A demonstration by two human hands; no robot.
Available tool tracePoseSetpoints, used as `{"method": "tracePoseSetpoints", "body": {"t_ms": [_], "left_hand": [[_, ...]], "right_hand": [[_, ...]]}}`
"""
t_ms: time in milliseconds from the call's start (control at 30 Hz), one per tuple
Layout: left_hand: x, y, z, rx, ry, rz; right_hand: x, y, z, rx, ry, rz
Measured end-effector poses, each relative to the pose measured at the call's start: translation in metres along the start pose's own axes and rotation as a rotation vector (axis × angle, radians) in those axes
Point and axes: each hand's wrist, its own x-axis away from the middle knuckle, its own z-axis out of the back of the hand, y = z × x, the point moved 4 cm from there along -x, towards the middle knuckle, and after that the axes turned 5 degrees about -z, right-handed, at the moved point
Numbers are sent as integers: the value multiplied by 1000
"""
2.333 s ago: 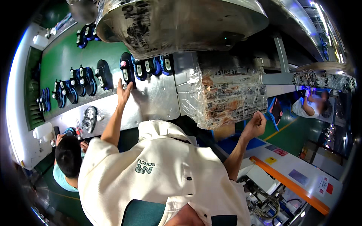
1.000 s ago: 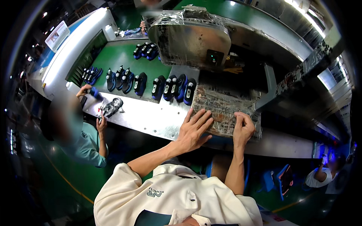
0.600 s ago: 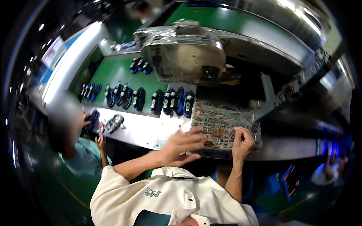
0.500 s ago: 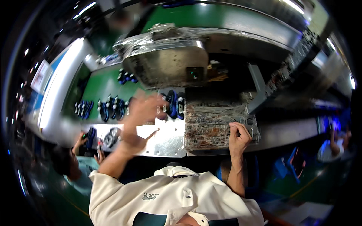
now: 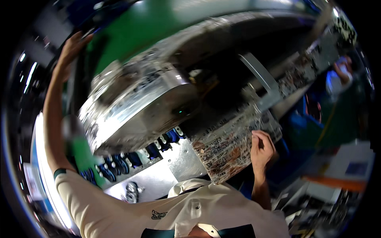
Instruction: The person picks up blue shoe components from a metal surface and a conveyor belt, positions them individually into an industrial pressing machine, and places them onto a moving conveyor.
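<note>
My left hand (image 5: 74, 47) is stretched far out at the upper left, past the wrapped metal machine housing (image 5: 139, 113). Its fingers look spread, with no object visible between them, though the fingertips are a little blurred. A dark shape sits just beside them. My right hand (image 5: 262, 152) is loosely curled at the right edge of a film-wrapped panel (image 5: 234, 144), and nothing shows in it. Between the housing and my body, dark blue shoes (image 5: 170, 137) with pale parts stand in a row, partly covered by the housing.
A bare metal plate (image 5: 182, 158) lies in front of the shoes, with a grey metallic object (image 5: 132, 192) to its left. A grey bracket (image 5: 260, 77) juts out beyond the panel. Another person (image 5: 339, 77) is at the far right. Green surface (image 5: 131, 39) stretches behind the housing.
My left arm has swung from above the metal plate out to the far upper left. The whole view has turned and tilted. My right hand stays curled by the wrapped panel.
</note>
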Motion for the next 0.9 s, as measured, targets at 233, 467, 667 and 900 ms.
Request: {"method": "tracePoseSetpoints", "body": {"t_ms": [233, 467, 667, 900], "left_hand": [[-174, -150, -50, -149, -324, -218], [-209, -197, -122, -53, -169, -73], [-167, -170, -98, -82, -157, -83], [-101, -77, -76, -67, -115, -113]], "right_hand": [[-2, 12, -2, 29, 0, 21], [1, 9, 5, 51, -36, -14], [3, 15, 2, -93, 43, 78], [6, 20, 7, -113, 59, 126]]}}
